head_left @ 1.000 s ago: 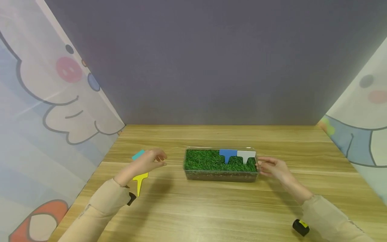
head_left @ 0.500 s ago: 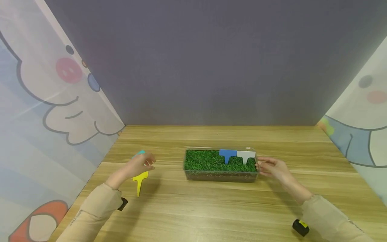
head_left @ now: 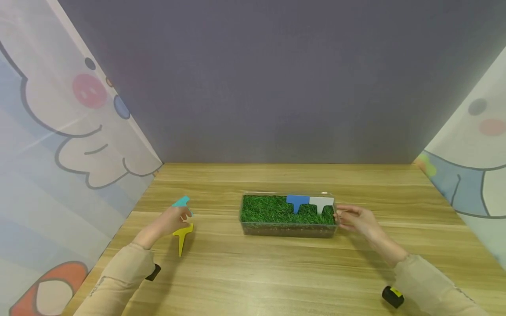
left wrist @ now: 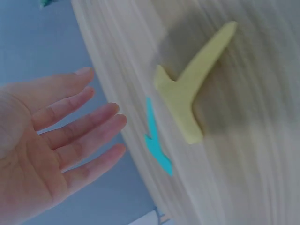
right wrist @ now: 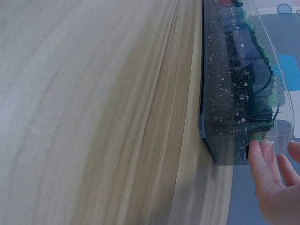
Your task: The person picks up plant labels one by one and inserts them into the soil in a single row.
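Note:
My left hand (head_left: pixel 172 220) hovers between two T-shaped plant labels at the left of the table, holding nothing. One is a cyan label (head_left: pixel 182 202), partly hidden behind the fingers in the head view; the other is a yellow label (head_left: pixel 182 237) lying nearer to me. In the left wrist view the fingers (left wrist: pixel 89 136) are spread and loosely extended, apart from both labels. My right hand (head_left: pixel 360 223) touches the right end of a clear planter box (head_left: pixel 288 230) with its fingertips. Artificial-looking grass (head_left: pixel 265 208) tops dark soil inside it. A blue label (head_left: pixel 298 202) and a white label (head_left: pixel 321 202) stand upright at its right half.
The wooden table (head_left: pixel 276 276) ends at a plain grey wall (head_left: pixel 276 83) behind. Cartoon-printed panels flank it left and right. A black wrist device (head_left: pixel 393 297) with a yellow mark shows by the right sleeve.
My left hand has moved left, away from the planter box, and come over the cyan and yellow labels. The right hand and the box have stayed in place.

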Action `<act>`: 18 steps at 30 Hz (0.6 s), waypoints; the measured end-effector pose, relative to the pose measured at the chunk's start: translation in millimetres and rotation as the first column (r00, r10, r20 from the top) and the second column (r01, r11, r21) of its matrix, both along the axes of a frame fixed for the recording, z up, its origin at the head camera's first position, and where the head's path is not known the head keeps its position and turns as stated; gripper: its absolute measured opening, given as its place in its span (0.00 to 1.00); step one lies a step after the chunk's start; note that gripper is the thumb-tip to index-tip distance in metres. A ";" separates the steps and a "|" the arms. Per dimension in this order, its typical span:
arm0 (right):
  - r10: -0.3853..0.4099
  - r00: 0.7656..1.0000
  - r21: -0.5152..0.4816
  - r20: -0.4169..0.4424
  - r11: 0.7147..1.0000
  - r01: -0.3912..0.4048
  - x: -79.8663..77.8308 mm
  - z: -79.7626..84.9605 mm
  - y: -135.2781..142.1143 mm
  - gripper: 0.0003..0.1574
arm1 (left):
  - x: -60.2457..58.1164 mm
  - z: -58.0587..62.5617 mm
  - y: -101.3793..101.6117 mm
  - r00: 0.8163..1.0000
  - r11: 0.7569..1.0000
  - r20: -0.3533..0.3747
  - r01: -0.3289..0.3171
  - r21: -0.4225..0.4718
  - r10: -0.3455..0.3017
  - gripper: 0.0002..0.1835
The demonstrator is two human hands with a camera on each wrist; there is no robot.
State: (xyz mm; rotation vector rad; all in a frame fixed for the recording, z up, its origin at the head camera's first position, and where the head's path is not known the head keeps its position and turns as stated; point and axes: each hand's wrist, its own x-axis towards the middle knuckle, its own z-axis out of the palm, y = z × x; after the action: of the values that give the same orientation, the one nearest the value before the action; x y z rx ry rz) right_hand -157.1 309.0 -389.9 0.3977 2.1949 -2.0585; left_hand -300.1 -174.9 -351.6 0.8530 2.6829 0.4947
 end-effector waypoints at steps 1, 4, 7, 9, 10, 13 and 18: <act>-0.001 1.000 0.000 0.000 1.000 0.001 -0.2 -0.2 0.1 0.31 | -0.4 -1.5 -1.6 1.000 1.000 0.005 -0.004 -0.002 0.004 0.13; -0.005 1.000 -0.002 0.001 1.000 0.005 -0.7 -1.0 0.4 0.31 | -2.2 -6.2 -6.4 1.000 1.000 0.017 -0.004 -0.006 0.004 0.13; -0.007 1.000 -0.005 0.002 1.000 0.007 -0.8 -1.1 0.3 0.31 | -4.0 -10.3 -10.4 1.000 1.000 0.030 -0.008 -0.026 0.009 0.14; -0.005 1.000 -0.005 0.002 1.000 0.005 -0.7 -0.6 0.0 0.31 | -4.9 -12.7 -12.6 0.999 0.999 0.047 -0.021 -0.036 0.023 0.14; -0.005 1.000 -0.006 0.004 1.000 0.005 -0.6 -0.3 -0.2 0.31 | -5.5 -13.6 -13.6 0.999 0.999 0.050 -0.017 -0.043 0.019 0.14; -0.003 1.000 -0.005 0.006 1.000 0.003 -0.7 -0.1 -0.3 0.31 | -6.4 -17.2 -16.3 0.998 0.998 0.057 -0.034 -0.052 0.037 0.14; -0.006 1.000 -0.001 0.009 1.000 0.006 -0.9 -0.7 -0.3 0.31 | -8.0 -22.6 -20.7 0.999 0.998 0.036 -0.022 -0.066 0.024 0.14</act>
State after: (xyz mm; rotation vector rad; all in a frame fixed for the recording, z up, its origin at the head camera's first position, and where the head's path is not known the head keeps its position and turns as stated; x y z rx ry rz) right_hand -158.0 308.7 -390.6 0.4142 2.1903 -2.0564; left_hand -308.1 -195.5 -374.2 0.7883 2.6620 0.4212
